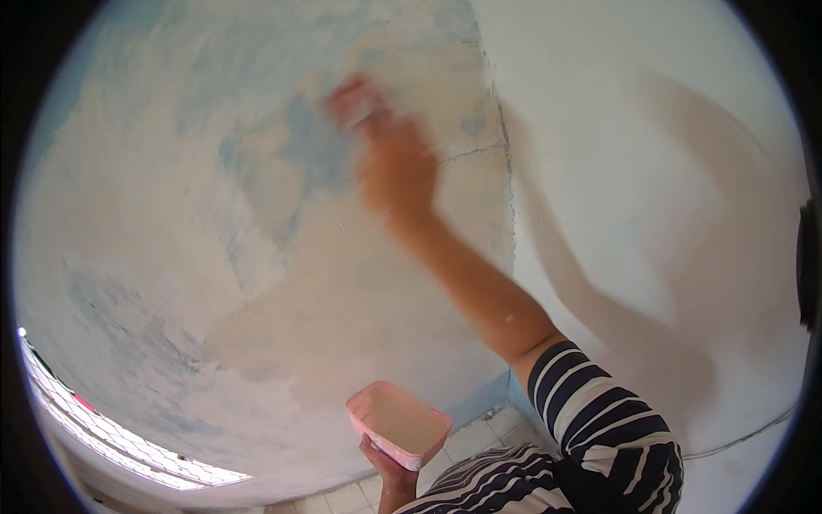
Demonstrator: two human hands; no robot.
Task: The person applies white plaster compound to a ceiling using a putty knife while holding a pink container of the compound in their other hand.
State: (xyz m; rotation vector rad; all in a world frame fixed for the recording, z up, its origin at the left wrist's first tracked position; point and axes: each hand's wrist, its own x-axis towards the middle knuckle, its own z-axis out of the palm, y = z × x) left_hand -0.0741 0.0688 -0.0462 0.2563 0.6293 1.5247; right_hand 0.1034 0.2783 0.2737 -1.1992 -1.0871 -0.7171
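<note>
My right hand (400, 167), blurred by motion, is raised against a wall (171, 171) mottled pale cream and light blue, closed on a red tool (354, 98) that looks like a brush or applicator, too smeared to tell exactly. Low in the view my left hand (384, 458) grips a pink rectangular tub (398, 403) from below, with pale cream, paint-like material inside.
A white wall (685, 214) meets the mottled one at a cracked corner on the right, with a light blue band near the floor. Pale tiles (497, 426) show below. A grilled bright opening (128, 441) is at lower left, and a cable runs low at right.
</note>
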